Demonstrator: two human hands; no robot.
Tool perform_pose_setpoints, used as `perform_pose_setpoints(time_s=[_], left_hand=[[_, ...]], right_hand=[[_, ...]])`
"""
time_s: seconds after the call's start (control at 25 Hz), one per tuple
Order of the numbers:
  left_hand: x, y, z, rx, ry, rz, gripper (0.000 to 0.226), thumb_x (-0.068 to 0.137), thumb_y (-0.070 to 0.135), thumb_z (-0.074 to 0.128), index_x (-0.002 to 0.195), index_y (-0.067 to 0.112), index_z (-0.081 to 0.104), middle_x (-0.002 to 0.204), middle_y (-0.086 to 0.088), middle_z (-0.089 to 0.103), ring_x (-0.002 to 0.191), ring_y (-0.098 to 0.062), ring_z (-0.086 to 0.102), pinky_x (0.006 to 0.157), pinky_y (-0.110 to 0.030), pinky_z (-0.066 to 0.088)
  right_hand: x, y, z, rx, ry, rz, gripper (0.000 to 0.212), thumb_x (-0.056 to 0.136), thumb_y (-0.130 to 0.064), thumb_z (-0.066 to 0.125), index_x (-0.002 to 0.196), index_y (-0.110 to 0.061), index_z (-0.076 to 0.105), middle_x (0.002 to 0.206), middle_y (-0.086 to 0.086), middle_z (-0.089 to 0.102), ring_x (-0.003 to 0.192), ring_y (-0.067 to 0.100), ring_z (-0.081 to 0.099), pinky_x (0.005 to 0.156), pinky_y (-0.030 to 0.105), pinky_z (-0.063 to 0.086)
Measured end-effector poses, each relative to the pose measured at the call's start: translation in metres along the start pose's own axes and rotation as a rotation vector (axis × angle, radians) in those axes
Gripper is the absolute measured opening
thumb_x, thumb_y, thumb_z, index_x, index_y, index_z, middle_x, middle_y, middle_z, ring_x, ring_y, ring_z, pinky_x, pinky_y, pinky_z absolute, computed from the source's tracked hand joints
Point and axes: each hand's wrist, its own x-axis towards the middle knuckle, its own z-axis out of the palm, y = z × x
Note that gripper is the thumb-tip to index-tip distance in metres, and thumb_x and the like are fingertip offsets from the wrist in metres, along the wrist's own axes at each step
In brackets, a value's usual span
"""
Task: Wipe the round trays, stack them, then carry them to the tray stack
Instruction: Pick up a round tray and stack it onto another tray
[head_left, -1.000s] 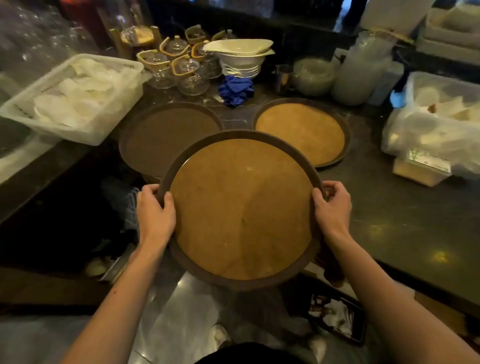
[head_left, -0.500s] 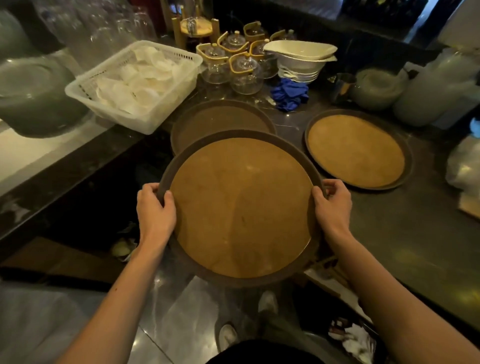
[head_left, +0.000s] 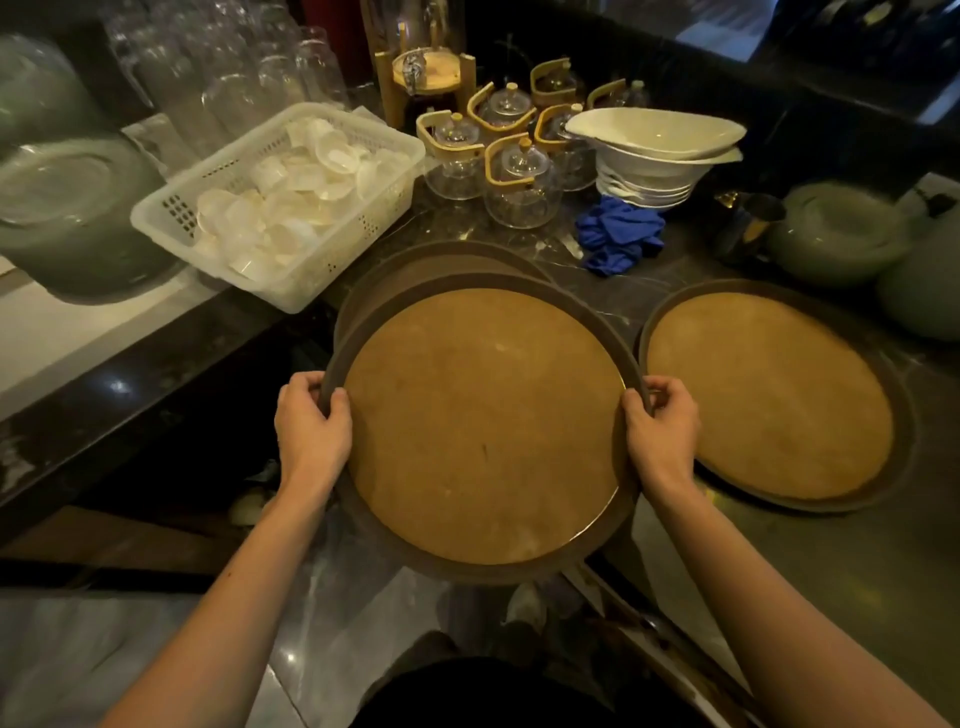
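I hold a round brown tray with a tan cork-like liner by its two sides. My left hand grips its left rim and my right hand grips its right rim. The held tray hangs over the counter's corner and covers most of a second, darker round tray lying on the counter just behind it. A third round tray with a tan liner lies flat on the counter to the right. A crumpled blue cloth lies behind the trays.
A white plastic basket of shell-like dishes sits at the left. Glass teapots with wooden handles and stacked white bowls stand at the back. Greenish glass dishes are at the right, glassware at the far left.
The held tray has moved left and forward, from between the two counter trays to over the dark tray on the left. Both hands keep the same grip.
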Motion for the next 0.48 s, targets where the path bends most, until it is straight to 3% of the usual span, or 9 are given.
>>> perform_pose_setpoints(time_s=[0.28, 0.48], left_hand=[[0.043, 0.007, 0.036, 0.020, -0.016, -0.040, 0.029, 0.093, 0.022, 0.054, 0.121, 0.016, 0.053, 0.116, -0.005, 0.052, 0.093, -0.012, 0.049, 0.084, -0.031, 0.042], [0.092, -0.007, 0.051, 0.042, -0.053, -0.016, 0.028, 0.094, 0.019, 0.051, 0.122, 0.013, 0.052, 0.119, -0.009, 0.048, 0.092, -0.013, 0.046, 0.086, -0.029, 0.038]], right_hand=[[0.053, -0.007, 0.031, -0.027, -0.040, 0.077, 0.014, 0.092, -0.022, 0.060, 0.103, -0.027, 0.053, 0.087, -0.012, 0.057, 0.079, 0.003, 0.057, 0.069, 0.025, 0.046], [0.071, -0.012, 0.075, -0.086, 0.007, 0.090, 0.015, 0.092, -0.022, 0.061, 0.105, -0.024, 0.056, 0.093, -0.008, 0.057, 0.082, 0.002, 0.054, 0.068, 0.021, 0.042]])
